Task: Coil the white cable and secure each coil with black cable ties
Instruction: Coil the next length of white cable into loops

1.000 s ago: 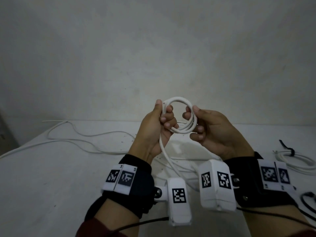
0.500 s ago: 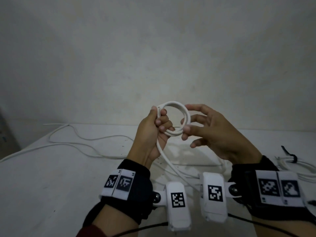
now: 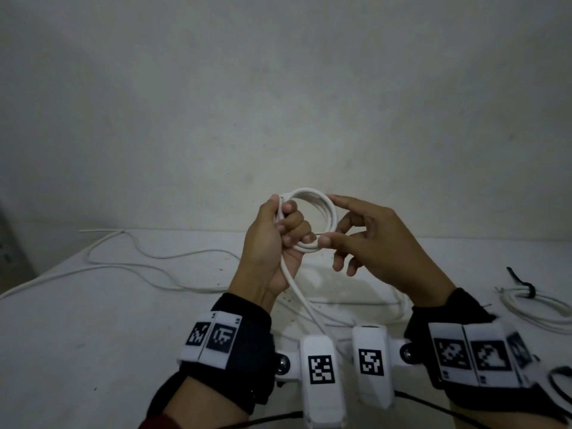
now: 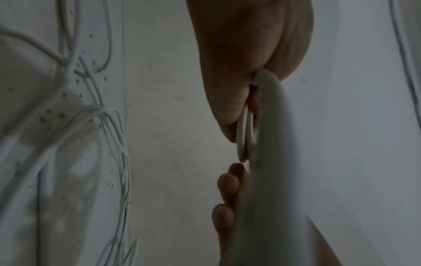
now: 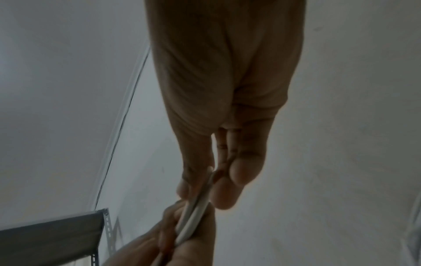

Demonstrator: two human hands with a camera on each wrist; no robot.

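Observation:
A small coil of white cable is held up above the table, in front of the wall. My left hand grips the coil's left side, fingers curled through the ring. My right hand spans the coil's right side, index tip on its top and thumb on its lower edge. In the right wrist view the cable runs pinched between that thumb and a finger. The cable's free tail hangs from my left fist down to the table. The left wrist view shows the coil edge-on under my palm.
A finished white coil with a black tie lies at the table's right. Loose white cable snakes over the left and middle of the table. A black cord sits at the right edge. A grey shelf stands off to the left.
My right hand let go of the coil's right side, spread its fingers, and now holds the ring between index tip and thumb. The left hand kept its grip throughout.

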